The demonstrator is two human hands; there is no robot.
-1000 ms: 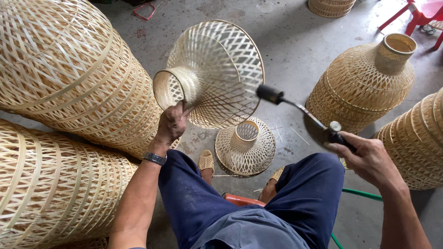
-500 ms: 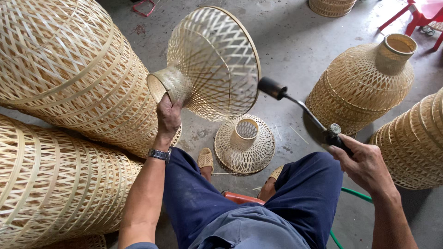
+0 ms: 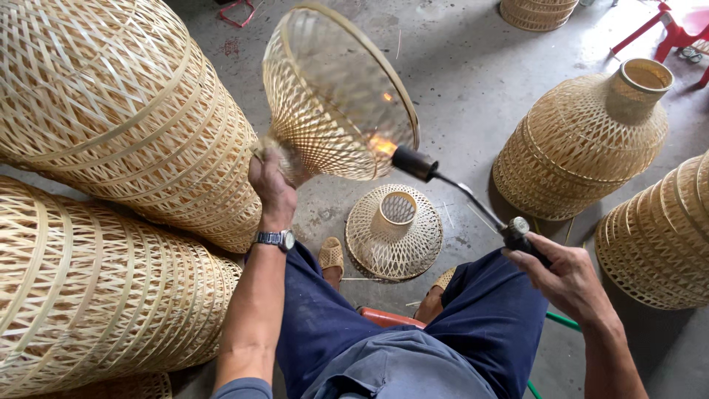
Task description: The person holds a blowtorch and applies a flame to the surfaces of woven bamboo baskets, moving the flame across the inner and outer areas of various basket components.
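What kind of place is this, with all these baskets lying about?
Probably a bamboo-weaving workshop. Large woven bamboo forms crowd a bare concrete floor, and the seated person's left hand holds a woven shade while the right hand plays a gas torch over it.

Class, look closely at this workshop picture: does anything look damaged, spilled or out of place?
A flame from the torch in the right hand licks the woven shade held by the left hand. No scorching shows; nothing else stands out.
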